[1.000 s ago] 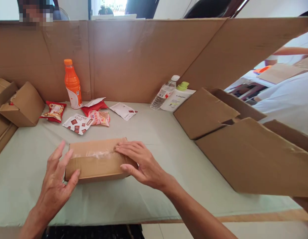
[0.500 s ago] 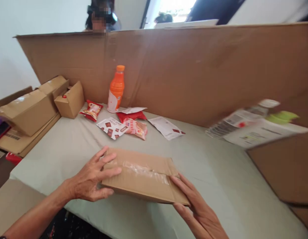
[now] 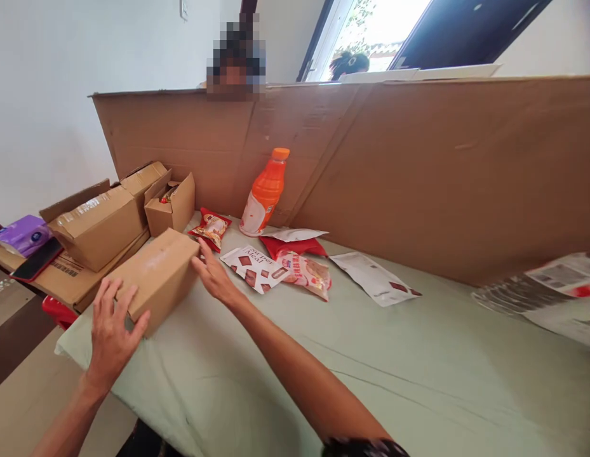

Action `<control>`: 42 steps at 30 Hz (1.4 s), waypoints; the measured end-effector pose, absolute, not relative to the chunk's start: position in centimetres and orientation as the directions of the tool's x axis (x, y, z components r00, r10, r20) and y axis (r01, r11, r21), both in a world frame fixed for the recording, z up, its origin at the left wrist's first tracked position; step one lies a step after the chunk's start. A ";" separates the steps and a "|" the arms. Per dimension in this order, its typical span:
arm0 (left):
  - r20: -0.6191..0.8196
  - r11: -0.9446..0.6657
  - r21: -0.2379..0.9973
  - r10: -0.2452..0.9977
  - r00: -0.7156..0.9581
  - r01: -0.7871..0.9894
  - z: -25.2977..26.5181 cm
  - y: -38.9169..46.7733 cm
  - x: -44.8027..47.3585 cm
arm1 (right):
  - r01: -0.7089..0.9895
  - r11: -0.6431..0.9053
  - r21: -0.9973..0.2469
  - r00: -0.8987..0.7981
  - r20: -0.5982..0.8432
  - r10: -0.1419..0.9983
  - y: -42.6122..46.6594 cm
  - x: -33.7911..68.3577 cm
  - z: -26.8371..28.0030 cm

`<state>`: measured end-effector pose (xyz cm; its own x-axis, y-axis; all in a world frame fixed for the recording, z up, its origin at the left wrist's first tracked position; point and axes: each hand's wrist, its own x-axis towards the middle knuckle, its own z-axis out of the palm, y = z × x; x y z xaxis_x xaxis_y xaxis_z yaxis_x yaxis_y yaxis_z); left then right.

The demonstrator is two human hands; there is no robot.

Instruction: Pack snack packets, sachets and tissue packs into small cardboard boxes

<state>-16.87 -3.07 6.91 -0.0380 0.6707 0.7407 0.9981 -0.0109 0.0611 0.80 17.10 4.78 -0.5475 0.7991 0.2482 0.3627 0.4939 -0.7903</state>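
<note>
A small taped cardboard box (image 3: 154, 273) lies near the table's left edge. My left hand (image 3: 112, 330) presses against its near end, and my right hand (image 3: 213, 274) rests against its far right side. Between them both hands hold the box. Beyond it stand bigger cardboard boxes (image 3: 99, 222) and an open small carton (image 3: 173, 206). Several snack packets (image 3: 280, 266) lie in front of an orange drink bottle (image 3: 265, 193).
A tall cardboard wall (image 3: 418, 171) runs along the back of the green-covered table (image 3: 394, 368). A purple pack (image 3: 21, 233) and a dark phone (image 3: 35, 261) sit at far left. Blurred bottles (image 3: 547, 289) are at right. A person is behind the wall.
The box has slid from the table's front middle to its left edge, both hands going with it. The view has swung left, so the boxes on the right are out of sight.
</note>
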 end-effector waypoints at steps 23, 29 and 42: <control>0.719 0.100 0.456 0.543 -0.433 0.884 2.5 0.7 -17.6 | 0.398 0.536 -0.745 -0.491 0.320 0.810 15.5 -6.0 -2.2; 0.558 -0.044 0.406 0.803 -0.210 0.913 0.0 0.2 -13.5 | 0.302 0.475 -0.826 -0.244 0.415 0.876 16.2 -5.9 -2.2; 0.337 -0.012 0.252 0.939 -0.077 0.968 -2.7 14.8 -14.5 | 0.305 0.462 -0.833 -0.153 0.436 0.887 17.1 -5.2 -2.7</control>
<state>-14.47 14.78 -2.75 -0.0765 0.9386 0.3365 0.9675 -0.0116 0.2525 -5.16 17.08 -2.65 -0.1526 0.8868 0.4362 0.3051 0.4620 -0.8327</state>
